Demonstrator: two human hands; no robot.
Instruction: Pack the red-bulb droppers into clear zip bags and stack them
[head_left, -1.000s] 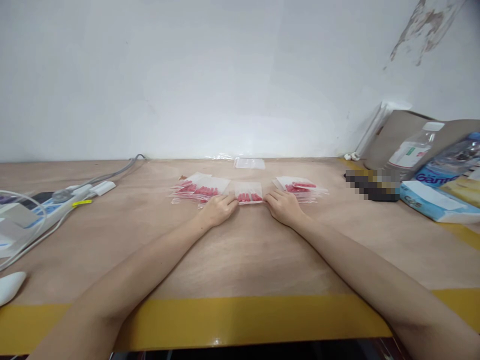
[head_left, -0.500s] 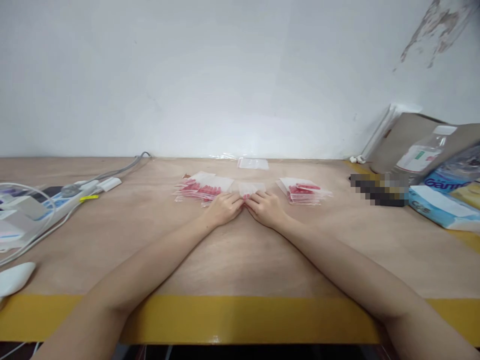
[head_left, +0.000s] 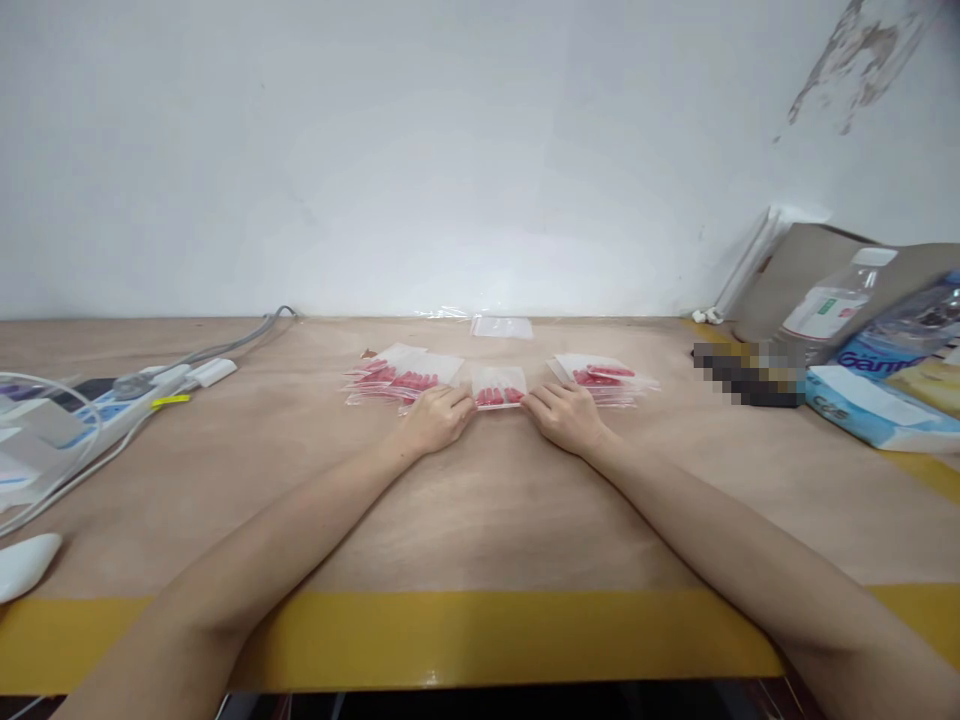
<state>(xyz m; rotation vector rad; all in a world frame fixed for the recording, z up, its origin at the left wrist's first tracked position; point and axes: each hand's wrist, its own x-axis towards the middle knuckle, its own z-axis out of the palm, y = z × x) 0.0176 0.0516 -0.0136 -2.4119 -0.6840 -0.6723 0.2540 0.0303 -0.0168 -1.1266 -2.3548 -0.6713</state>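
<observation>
A small clear plastic bag (head_left: pixel 499 382) with several red pieces inside lies at the middle of the table. My left hand (head_left: pixel 439 417) pinches its near left corner, fingers closed. At the near right corner, my right hand (head_left: pixel 564 415) grips the same bag with closed fingers. Just beyond my left hand is a pile of similar bags (head_left: pixel 397 376) with red contents. Another such pile (head_left: pixel 606 378) sits beyond my right hand. Farther back, near the wall, lies a flat whitish plastic bag (head_left: pixel 502 327).
On the left are a power strip (head_left: pixel 124 408) with cables and a white mouse-like object (head_left: pixel 28 565). At the right stand a plastic bottle (head_left: pixel 832 305), a blue tissue pack (head_left: pixel 877 408) and a partly pixelated dark object (head_left: pixel 750 375). A yellow strip (head_left: pixel 465 640) edges the table.
My hands were together over the middle bag, and now they are apart at its two near corners. My right hand moved right, uncovering the red pieces. The view shifted slightly.
</observation>
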